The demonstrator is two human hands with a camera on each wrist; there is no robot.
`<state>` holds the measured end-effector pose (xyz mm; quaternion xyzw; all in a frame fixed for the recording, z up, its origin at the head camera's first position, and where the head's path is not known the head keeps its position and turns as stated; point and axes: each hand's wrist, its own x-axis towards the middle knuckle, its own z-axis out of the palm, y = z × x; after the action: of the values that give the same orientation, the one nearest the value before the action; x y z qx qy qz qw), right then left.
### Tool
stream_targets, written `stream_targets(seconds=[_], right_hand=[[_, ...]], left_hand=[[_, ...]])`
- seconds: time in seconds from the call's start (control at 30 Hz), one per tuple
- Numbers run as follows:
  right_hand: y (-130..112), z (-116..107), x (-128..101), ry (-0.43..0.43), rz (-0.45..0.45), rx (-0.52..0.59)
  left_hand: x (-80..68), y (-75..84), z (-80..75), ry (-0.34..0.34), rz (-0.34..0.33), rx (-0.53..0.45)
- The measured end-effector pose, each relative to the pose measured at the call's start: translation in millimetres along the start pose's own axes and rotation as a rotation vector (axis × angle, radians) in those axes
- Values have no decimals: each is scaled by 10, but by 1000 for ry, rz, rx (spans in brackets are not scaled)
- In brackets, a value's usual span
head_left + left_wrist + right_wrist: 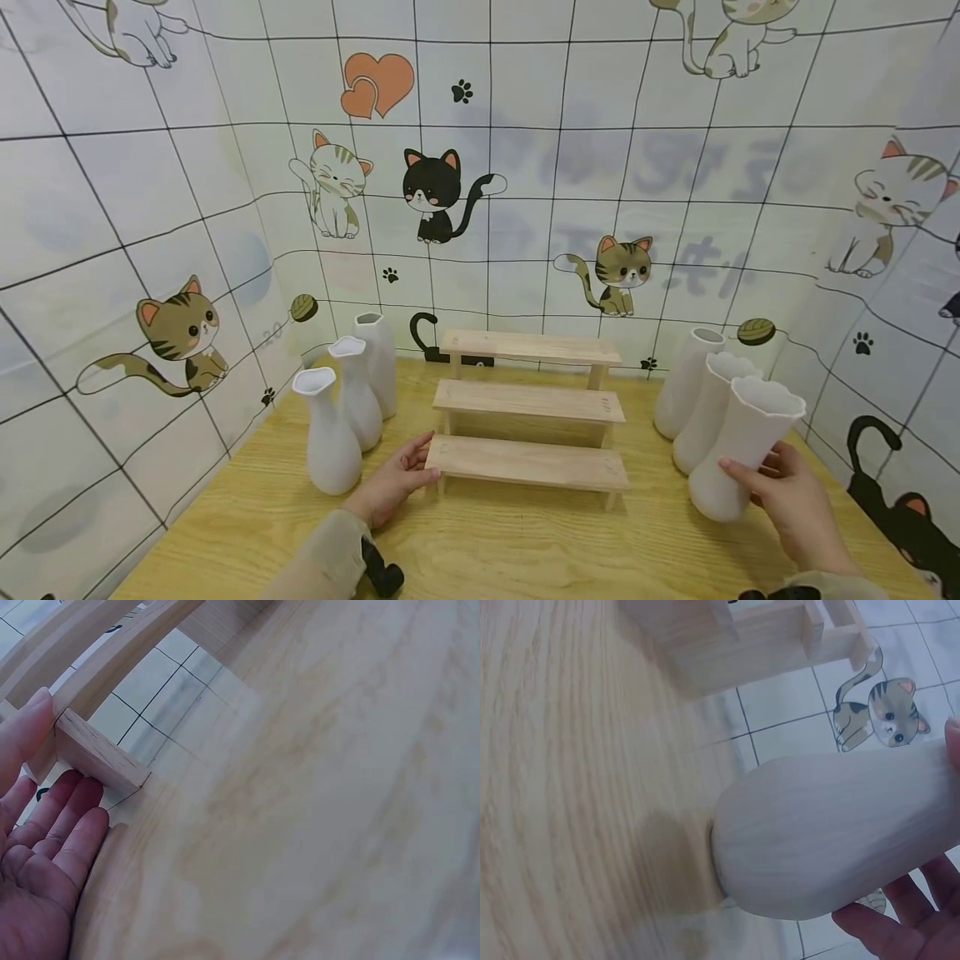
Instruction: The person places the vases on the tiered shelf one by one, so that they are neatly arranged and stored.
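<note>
Cat-patterned tiled walls close in a pale wooden table (525,542) on three sides. At its right edge, the right hand (795,500) has its fingers (900,922) curled round the lower body of a white ribbed vase (738,450); the right wrist view shows that the vase's base meets the table while its body leans, which the head view leaves unclear. Just behind it stand two more white vases (701,400). The left hand (397,479) lies with straight, relaxed fingers (71,825) against the left end of the bottom step of a three-step wooden riser (528,417); the left wrist view alone shows the thumb resting on top of the step's end and the other fingers below it. Three white narrow-necked vases (352,400) stand just left of that hand.
</note>
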<state>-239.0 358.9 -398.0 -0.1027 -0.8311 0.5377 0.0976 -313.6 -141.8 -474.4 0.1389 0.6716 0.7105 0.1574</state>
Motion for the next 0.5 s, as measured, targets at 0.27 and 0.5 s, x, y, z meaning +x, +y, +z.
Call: stream_targets(seconds=[0.27, 0.5], right_hand=[[-188, 64, -63, -34, -116, 24], [-342, 186, -102, -59, -161, 32]], left_hand=[[84, -161, -78, 12, 5, 20], [78, -171, -71, 3, 29, 34]])
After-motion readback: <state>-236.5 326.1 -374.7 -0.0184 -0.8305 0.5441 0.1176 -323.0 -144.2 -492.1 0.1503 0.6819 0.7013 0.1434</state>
